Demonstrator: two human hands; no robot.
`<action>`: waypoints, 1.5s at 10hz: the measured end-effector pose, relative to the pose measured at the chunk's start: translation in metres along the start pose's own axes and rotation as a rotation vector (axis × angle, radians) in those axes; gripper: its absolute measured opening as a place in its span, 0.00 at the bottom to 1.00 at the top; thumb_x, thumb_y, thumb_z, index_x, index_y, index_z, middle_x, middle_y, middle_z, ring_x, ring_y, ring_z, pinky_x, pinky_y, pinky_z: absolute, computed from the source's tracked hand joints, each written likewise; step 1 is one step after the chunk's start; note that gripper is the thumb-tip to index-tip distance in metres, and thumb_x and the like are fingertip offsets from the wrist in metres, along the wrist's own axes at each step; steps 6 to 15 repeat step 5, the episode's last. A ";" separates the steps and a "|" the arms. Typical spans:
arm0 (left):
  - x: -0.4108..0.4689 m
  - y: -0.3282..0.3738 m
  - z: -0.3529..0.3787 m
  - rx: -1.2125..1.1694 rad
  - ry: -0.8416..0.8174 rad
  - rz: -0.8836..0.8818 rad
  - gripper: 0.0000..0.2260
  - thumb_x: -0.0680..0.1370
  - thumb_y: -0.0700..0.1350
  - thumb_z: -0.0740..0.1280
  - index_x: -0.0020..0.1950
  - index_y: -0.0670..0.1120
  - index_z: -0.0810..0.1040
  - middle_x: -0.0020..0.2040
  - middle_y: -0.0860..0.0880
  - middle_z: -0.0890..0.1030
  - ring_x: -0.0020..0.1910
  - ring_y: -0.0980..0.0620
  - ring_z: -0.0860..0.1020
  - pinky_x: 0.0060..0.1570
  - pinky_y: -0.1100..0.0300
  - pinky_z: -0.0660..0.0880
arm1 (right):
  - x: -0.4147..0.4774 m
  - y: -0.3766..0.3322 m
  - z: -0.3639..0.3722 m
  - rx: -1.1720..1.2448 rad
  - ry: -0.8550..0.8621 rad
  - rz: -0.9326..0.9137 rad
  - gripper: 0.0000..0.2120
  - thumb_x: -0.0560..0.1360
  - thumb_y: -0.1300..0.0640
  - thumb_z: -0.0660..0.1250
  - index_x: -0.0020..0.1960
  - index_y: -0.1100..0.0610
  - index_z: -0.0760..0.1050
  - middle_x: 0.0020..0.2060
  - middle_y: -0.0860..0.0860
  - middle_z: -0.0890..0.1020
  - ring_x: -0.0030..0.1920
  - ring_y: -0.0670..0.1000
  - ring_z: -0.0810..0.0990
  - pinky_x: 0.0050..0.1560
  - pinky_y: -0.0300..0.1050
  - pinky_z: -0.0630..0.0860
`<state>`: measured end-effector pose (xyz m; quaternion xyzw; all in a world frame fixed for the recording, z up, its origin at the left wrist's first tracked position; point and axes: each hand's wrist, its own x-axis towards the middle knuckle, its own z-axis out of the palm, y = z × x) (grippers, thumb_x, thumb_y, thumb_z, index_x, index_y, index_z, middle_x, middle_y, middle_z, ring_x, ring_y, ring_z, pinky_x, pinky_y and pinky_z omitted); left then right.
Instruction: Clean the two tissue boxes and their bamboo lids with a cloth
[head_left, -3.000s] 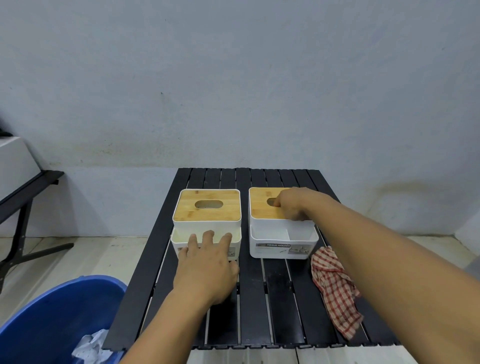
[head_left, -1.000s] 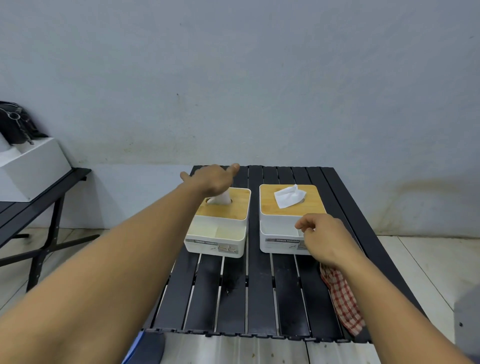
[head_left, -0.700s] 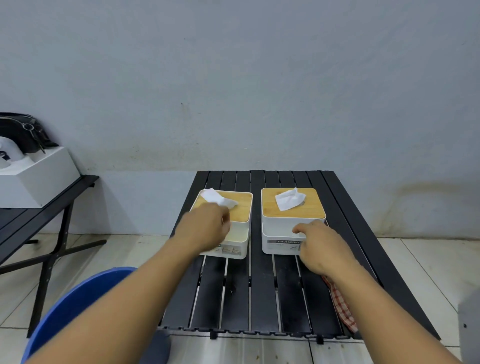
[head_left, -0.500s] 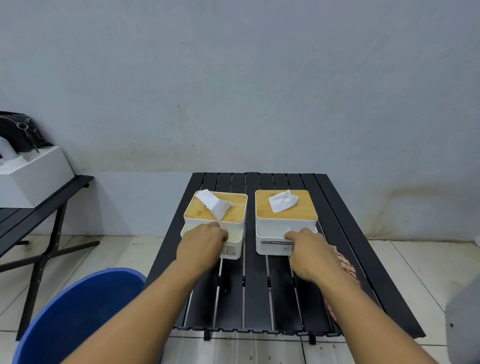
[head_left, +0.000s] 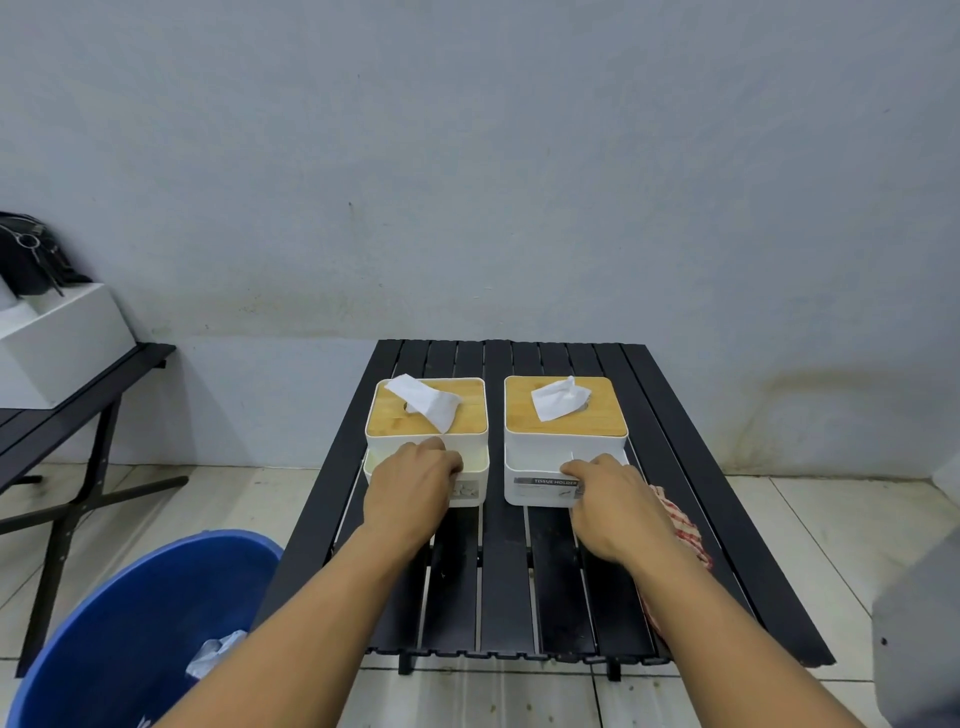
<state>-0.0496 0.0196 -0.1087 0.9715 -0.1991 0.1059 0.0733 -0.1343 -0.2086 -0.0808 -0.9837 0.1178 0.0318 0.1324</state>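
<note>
Two white tissue boxes stand side by side on the black slatted table (head_left: 504, 582). The left box (head_left: 475, 470) has a bamboo lid (head_left: 387, 415) with a white tissue (head_left: 428, 402) sticking out. The right box (head_left: 535, 460) has a bamboo lid (head_left: 566, 426) with a tissue (head_left: 558, 399) too. My left hand (head_left: 410, 486) grips the front rim of the left box. My right hand (head_left: 615, 501) grips the front rim of the right box. A red checked cloth (head_left: 680, 525) lies on the table, partly hidden under my right forearm.
A blue tub (head_left: 130, 629) with white scraps inside stands on the floor at the lower left. A black bench (head_left: 78, 400) at the left carries a white box (head_left: 57, 338) and a black bag (head_left: 31, 254). A grey wall rises behind the table.
Both hands left the lids and tissues and came down to the boxes' front rims. A tissue now sticks out of each lid. The camera view pulled back.
</note>
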 end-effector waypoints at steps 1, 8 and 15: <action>0.002 -0.003 0.002 0.008 0.002 -0.003 0.08 0.83 0.45 0.63 0.52 0.51 0.83 0.49 0.51 0.79 0.47 0.47 0.77 0.38 0.50 0.78 | 0.001 0.001 0.002 -0.009 0.015 -0.004 0.26 0.80 0.58 0.61 0.76 0.44 0.66 0.67 0.49 0.73 0.66 0.56 0.70 0.61 0.54 0.76; -0.058 0.002 -0.059 -0.078 -0.024 0.035 0.22 0.84 0.59 0.59 0.78 0.58 0.66 0.68 0.56 0.76 0.65 0.52 0.76 0.57 0.54 0.78 | -0.041 -0.001 -0.036 0.310 0.222 -0.052 0.21 0.81 0.53 0.63 0.72 0.42 0.71 0.66 0.46 0.78 0.60 0.47 0.79 0.59 0.47 0.77; -0.058 0.002 -0.059 -0.078 -0.024 0.035 0.22 0.84 0.59 0.59 0.78 0.58 0.66 0.68 0.56 0.76 0.65 0.52 0.76 0.57 0.54 0.78 | -0.041 -0.001 -0.036 0.310 0.222 -0.052 0.21 0.81 0.53 0.63 0.72 0.42 0.71 0.66 0.46 0.78 0.60 0.47 0.79 0.59 0.47 0.77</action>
